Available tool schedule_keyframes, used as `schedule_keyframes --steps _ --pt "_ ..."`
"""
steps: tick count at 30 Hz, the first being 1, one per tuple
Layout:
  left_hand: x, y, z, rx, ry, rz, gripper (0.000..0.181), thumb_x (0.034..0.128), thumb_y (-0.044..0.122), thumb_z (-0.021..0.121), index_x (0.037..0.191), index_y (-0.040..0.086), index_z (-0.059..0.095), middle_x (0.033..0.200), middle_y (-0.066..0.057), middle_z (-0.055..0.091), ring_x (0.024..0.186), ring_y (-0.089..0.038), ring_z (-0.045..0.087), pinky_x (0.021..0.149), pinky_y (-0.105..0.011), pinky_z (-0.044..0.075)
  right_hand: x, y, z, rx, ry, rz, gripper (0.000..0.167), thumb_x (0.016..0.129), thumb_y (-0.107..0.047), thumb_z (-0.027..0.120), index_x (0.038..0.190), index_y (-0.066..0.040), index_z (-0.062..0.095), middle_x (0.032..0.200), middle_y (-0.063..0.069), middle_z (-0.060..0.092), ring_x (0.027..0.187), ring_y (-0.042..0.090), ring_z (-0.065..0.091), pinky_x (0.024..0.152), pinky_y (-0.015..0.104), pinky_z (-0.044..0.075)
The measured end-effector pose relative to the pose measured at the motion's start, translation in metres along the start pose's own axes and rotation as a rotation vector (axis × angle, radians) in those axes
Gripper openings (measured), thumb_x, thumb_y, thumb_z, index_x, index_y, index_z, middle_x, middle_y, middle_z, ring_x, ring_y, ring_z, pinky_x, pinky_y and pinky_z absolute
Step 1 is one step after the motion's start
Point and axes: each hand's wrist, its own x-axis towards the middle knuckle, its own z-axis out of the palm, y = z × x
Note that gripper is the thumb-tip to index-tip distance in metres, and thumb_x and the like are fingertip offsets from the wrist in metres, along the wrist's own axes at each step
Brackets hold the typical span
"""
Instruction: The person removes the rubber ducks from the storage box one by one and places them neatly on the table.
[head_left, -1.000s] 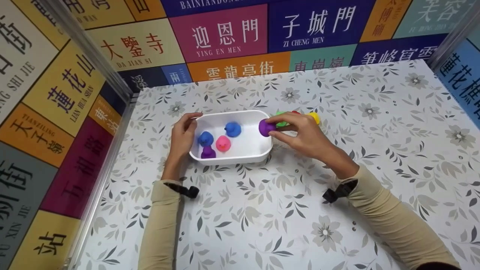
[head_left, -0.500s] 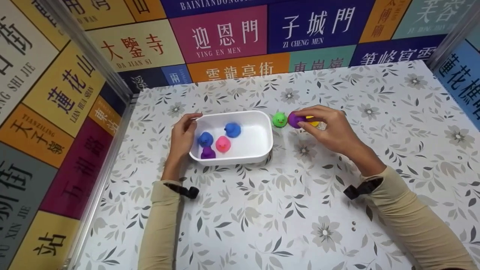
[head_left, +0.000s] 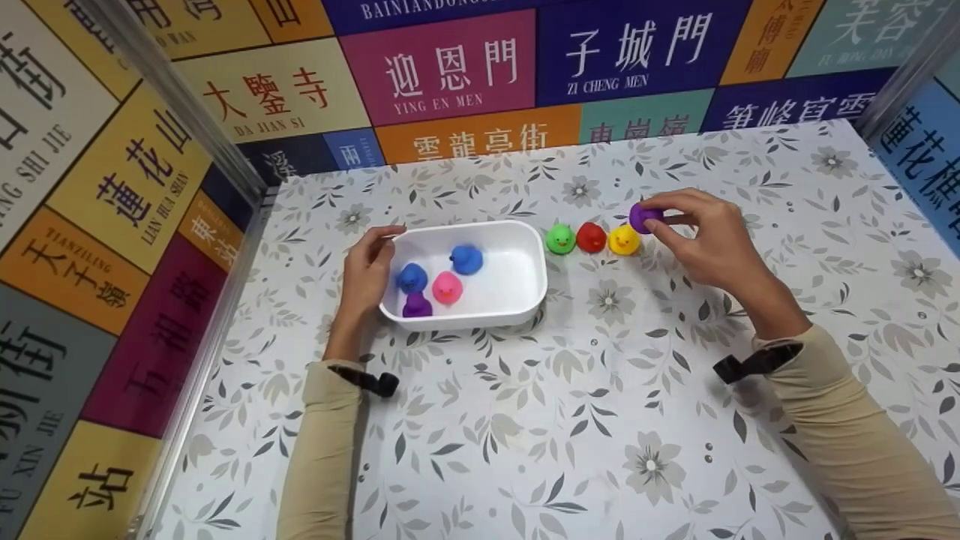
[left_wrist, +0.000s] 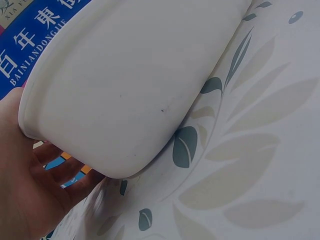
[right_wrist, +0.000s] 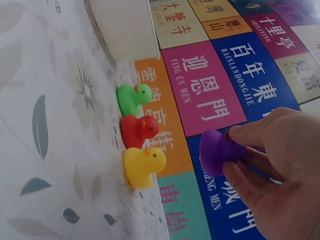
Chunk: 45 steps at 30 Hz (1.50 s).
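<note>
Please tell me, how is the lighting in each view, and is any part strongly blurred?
Head view: bright, fairly even light, a soft shadow beside the white tub; left wrist view: dimmer and greyer, the tub's outer wall in dull shade; right wrist view: somewhat muted light, purple toy duck and yellow toy duck distinct; no strong blur anywhere.

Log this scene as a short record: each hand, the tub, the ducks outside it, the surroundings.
Left hand: holds the left end of the white tub
Right hand: pinches a purple duck, raised above the table
Tub contents: two blue ducks, a pink duck, another purple duck
Row outside, left to right in the head view: green duck, red duck, yellow duck
Nearest the tub: green duck
Table pattern: flowers and leaves on white
Backdrop: coloured panels with printed characters
</note>
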Motion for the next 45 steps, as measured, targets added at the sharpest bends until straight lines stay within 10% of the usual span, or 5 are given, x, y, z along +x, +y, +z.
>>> schedule_keyframes --steps 6,14,38,45 --pt "0.000 -0.001 0.000 0.018 0.003 0.005 0.031 0.1079 0.009 0.055 0.131 0.013 0.076 0.122 -0.013 0.077 0.106 -0.026 0.067 0.093 -0.027 0.045 0.000 0.016 -0.003 -0.052 -0.048 0.098 0.025 0.100 -0.005 0.075 0.125 -0.007 0.079 0.128 0.014 0.075 0.121 0.032 0.070 0.089 0.004 0.050" --pt "0.000 -0.001 0.000 -0.011 -0.002 -0.006 0.031 0.1085 0.009 0.055 0.132 0.011 0.075 0.127 -0.014 0.077 0.114 -0.030 0.069 0.096 -0.027 0.045 -0.003 0.035 -0.002 -0.126 -0.225 0.220 0.029 0.101 -0.002 0.071 0.129 -0.003 0.077 0.135 0.022 0.071 0.124 0.045 0.070 0.104 0.054 0.056" --pt "0.001 0.000 0.002 -0.040 0.011 0.013 0.033 0.1083 0.003 0.054 0.134 0.004 0.073 0.127 -0.025 0.075 0.114 -0.043 0.065 0.092 -0.024 0.042 -0.002 0.046 0.011 -0.102 -0.207 0.196 0.028 0.101 -0.001 0.070 0.127 -0.002 0.078 0.134 0.023 0.071 0.125 0.044 0.069 0.102 0.049 0.055" --pt "-0.005 0.019 0.002 -0.047 0.008 -0.006 0.033 0.1067 -0.002 0.052 0.134 -0.005 0.071 0.122 -0.035 0.071 0.105 -0.041 0.059 0.088 -0.025 0.040 -0.001 0.048 0.012 -0.063 -0.218 0.255 0.030 0.103 -0.002 0.068 0.132 -0.006 0.076 0.142 0.020 0.068 0.132 0.041 0.066 0.110 0.053 0.052"
